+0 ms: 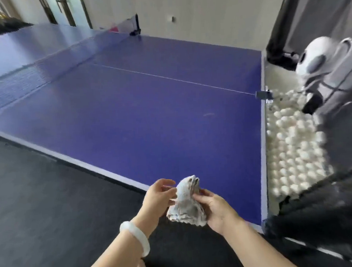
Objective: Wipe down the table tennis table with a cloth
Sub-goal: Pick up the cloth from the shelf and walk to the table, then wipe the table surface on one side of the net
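Note:
The blue table tennis table (141, 106) fills the middle of the view, with a white centre line and a net (45, 64) across its far left. A bunched whitish-grey cloth (186, 204) is held in the air above the table's near edge. My right hand (214, 210) grips the cloth's right side. My left hand (158, 197) holds its left side with the fingertips; a white bangle sits on that wrist.
A catch net full of several white balls (292, 147) hangs along the table's right end, with a white ball machine (320, 64) above it. Dark floor (42, 201) lies to the left of the table. A grey curtain (307, 14) hangs at the back right.

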Demonstrator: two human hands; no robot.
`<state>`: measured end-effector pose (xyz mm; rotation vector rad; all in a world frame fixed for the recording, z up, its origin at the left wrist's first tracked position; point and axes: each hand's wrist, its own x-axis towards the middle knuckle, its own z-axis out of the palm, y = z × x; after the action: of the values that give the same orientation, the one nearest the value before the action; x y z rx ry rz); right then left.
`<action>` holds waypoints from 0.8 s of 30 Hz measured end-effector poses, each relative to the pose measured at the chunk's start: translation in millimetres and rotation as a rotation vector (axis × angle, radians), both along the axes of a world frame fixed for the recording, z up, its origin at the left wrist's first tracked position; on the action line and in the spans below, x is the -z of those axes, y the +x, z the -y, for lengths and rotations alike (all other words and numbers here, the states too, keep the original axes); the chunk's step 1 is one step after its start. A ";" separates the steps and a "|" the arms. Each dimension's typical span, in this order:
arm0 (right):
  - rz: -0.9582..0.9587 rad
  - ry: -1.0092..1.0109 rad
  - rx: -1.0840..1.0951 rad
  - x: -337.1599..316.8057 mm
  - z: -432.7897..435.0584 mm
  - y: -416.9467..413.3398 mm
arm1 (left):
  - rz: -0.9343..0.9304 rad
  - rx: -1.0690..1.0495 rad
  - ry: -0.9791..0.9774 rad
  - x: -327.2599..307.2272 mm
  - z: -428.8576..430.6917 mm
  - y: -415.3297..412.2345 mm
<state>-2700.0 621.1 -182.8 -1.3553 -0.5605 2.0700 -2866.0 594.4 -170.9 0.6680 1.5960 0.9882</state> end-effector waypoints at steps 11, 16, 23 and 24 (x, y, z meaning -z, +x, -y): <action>0.316 0.033 0.553 29.6 -38.6 20.4 | -0.752 0.810 0.156 71.1 -140.0 -45.3; 1.172 0.111 0.480 48.9 -53.2 34.5 | -1.199 1.081 0.348 102.7 -180.7 -44.0; 1.554 0.616 0.119 93.5 -38.1 7.2 | -1.291 1.165 0.526 138.5 -190.5 -61.7; 1.551 0.597 -0.045 100.0 -45.3 10.5 | -1.298 1.156 0.552 141.1 -190.1 -63.2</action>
<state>-2689.5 666.4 -282.8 -2.2593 -1.5989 0.3504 -2929.1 784.5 -312.0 2.5892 1.4131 -0.0438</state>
